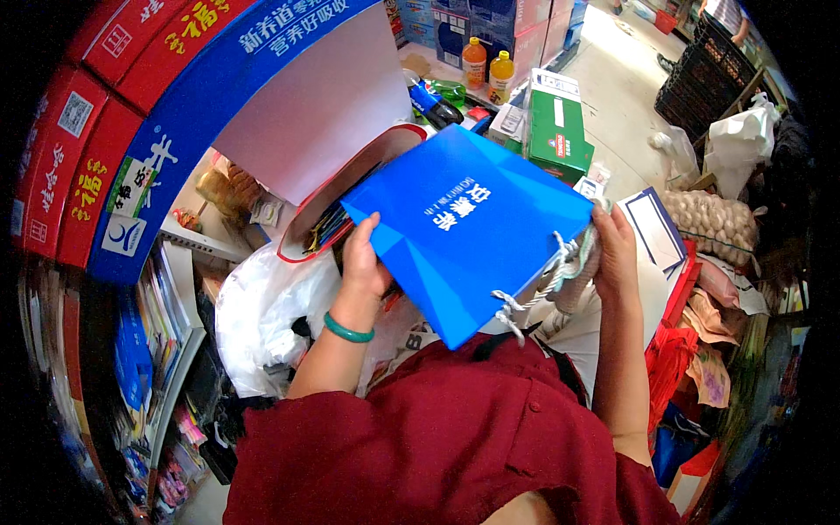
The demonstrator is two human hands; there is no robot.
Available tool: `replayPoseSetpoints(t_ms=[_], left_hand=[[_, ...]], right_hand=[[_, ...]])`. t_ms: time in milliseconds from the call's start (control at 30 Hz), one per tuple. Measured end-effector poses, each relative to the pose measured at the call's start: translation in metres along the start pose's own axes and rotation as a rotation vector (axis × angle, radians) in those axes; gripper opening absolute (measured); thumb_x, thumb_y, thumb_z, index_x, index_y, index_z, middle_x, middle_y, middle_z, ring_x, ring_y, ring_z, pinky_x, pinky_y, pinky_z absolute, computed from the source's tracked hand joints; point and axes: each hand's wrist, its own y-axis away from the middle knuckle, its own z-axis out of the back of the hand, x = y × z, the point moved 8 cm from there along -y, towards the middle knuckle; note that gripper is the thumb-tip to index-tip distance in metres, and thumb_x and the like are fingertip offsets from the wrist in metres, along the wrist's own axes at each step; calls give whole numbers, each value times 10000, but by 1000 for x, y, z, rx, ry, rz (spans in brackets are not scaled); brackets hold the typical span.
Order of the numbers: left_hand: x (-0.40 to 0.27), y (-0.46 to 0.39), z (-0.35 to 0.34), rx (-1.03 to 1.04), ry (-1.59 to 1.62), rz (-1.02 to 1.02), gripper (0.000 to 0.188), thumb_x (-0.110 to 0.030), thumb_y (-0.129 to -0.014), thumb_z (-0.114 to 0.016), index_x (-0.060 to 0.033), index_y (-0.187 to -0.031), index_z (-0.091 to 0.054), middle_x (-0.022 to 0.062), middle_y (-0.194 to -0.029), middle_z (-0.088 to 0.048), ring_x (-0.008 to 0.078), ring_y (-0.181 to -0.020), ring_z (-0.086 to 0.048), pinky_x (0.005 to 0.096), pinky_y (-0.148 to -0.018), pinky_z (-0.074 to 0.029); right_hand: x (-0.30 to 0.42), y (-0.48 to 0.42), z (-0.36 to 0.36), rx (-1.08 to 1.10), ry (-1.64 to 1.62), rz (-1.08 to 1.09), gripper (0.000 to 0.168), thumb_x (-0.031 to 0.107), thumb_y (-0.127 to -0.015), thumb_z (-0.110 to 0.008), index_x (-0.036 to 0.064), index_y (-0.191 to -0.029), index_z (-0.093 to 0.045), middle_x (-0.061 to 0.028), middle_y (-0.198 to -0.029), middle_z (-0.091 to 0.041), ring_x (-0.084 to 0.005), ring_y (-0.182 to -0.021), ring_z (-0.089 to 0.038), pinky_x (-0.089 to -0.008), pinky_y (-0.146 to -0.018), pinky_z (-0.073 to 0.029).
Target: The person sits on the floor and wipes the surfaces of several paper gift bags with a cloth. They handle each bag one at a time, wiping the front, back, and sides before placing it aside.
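Observation:
A flat blue paper gift bag with printed white writing lies tilted across both hands in front of my body. My left hand grips its left edge, thumb on top and fingers underneath. At the right corner my right hand pinches the bag, its fingers mostly hidden. Twisted white rope handles hang from the edge nearest my right forearm. Behind that edge is a pale knitted fabric item, partly covered. Just beyond my left hand stands a red-rimmed bag or box full of thin, coloured items.
White plastic bags bunch at my left forearm. Beyond the blue bag are a Pepsi bottle, orange drink bottles and a green carton. A net sack of garlic sits right. A person's arm shows beside a black crate.

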Motion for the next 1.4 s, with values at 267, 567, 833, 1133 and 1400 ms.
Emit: replayPoseSetpoints(t_ms=[267,567,833,1133,1400], left_hand=[[-56,-11,66,-199,-17,-22,445,-299,-900,-523,-13,-1238,-483,183,-1193,-573,333,-1028,-582,467,-899,-477],[-89,-14,107,-344,-72,-210,342,-215,-900,-485,-16,-1172,-542,169,-1132,-610,315,-1014,-601,443,-896,-485],[-100,-69,172,-478,403,-280,270,-60,-950,-364,41,-1164,-494,208,-1205,-522,363,-1087,-515,498,-915,-489],[-99,-60,170,-561,211,-291,258,-144,-963,-451,-11,-1178,-502,145,-1242,-493,333,-1158,-437,461,-987,-412],[-112,-26,96,-539,-1247,-401,514,-293,-852,-645,-28,-1267,-493,151,-1234,-535,313,-1182,-446,402,-1013,-330]], right_hand=[[-16,-18,-90,200,208,19,195,202,-902,-565,22,-976,-572,-5,-872,-574,-78,-784,-501,-241,-706,-416],[-33,-37,-145,365,354,76,250,246,-888,-602,23,-808,-521,25,-703,-424,-69,-659,-390,-257,-567,-346],[-43,-41,-105,266,352,48,200,219,-890,-589,23,-867,-562,28,-718,-467,-60,-668,-410,-246,-584,-360],[-41,-31,-75,209,204,-43,205,193,-916,-559,12,-1006,-593,16,-862,-583,-59,-751,-506,-222,-677,-420],[-23,-31,-53,150,87,-30,223,179,-926,-541,22,-1076,-586,-20,-949,-633,-90,-822,-581,-237,-745,-460]])
